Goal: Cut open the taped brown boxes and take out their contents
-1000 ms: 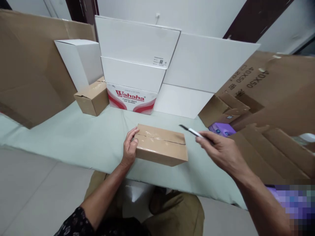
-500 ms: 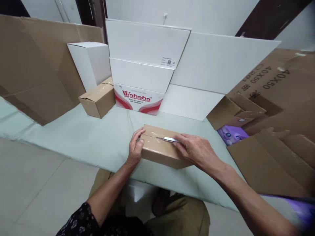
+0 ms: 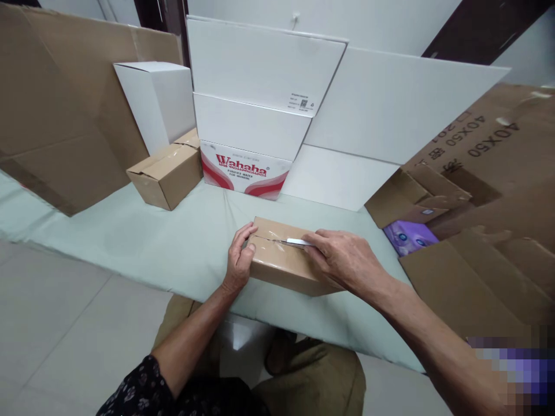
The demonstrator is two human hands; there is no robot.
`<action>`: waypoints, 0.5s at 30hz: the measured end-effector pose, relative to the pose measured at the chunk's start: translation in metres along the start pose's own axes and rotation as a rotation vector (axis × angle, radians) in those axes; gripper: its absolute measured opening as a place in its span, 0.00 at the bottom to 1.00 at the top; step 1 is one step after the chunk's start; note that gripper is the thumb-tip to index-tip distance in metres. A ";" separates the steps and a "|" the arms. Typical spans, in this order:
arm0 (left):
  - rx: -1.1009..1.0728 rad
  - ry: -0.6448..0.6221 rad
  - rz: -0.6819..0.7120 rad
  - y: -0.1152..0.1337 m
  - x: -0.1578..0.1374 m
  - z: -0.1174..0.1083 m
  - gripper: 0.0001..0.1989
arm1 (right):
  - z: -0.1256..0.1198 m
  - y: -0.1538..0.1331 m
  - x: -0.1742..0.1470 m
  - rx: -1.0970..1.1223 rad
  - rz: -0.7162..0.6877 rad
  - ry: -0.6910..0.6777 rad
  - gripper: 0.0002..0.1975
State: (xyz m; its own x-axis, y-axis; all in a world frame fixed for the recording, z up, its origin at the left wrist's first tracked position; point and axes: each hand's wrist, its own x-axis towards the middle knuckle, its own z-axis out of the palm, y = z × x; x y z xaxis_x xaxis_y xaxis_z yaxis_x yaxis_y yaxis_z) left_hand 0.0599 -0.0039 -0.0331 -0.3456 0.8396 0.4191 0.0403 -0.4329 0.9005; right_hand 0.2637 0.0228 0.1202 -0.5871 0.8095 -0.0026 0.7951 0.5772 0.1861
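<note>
A small brown cardboard box (image 3: 281, 263) lies on the cloth-covered table in front of me, clear tape running along its top seam. My left hand (image 3: 241, 257) grips its left end, thumb on the top near the edge and fingers over the far corner. In my right hand (image 3: 340, 254) is a utility knife with a white handle (image 3: 298, 241), its thin blade pointing left and touching the taped seam. A slit in the tape shows left of the blade. The right hand rests over the right part of the box and hides it.
Pale green cloth (image 3: 186, 248) covers the table. Behind stand a white Wahaba-style printed carton (image 3: 245, 173) and white panels (image 3: 368, 104). At left are another brown box (image 3: 167, 173), a white box (image 3: 162, 104) and a large cardboard sheet (image 3: 65, 110). Open cartons (image 3: 459, 277) and a purple box (image 3: 410, 237) stand right.
The knife's handle has shifted slightly left along the seam, with the right hand following. My left hand keeps its hold on the box. The view has shifted a little.
</note>
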 end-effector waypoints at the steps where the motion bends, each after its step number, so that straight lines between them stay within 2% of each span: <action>1: -0.002 0.001 0.000 0.000 0.000 0.000 0.21 | -0.001 0.000 0.000 -0.007 0.001 -0.004 0.14; 15: -0.004 -0.006 0.010 0.000 -0.001 -0.001 0.21 | -0.007 -0.007 0.003 -0.067 0.003 -0.045 0.15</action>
State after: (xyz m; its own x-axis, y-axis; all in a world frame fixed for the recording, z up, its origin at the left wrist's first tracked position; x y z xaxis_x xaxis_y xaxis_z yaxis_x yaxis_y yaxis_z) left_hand 0.0592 -0.0047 -0.0333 -0.3396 0.8371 0.4289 0.0404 -0.4426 0.8958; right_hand 0.2550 0.0201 0.1261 -0.5763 0.8160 -0.0457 0.7840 0.5677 0.2511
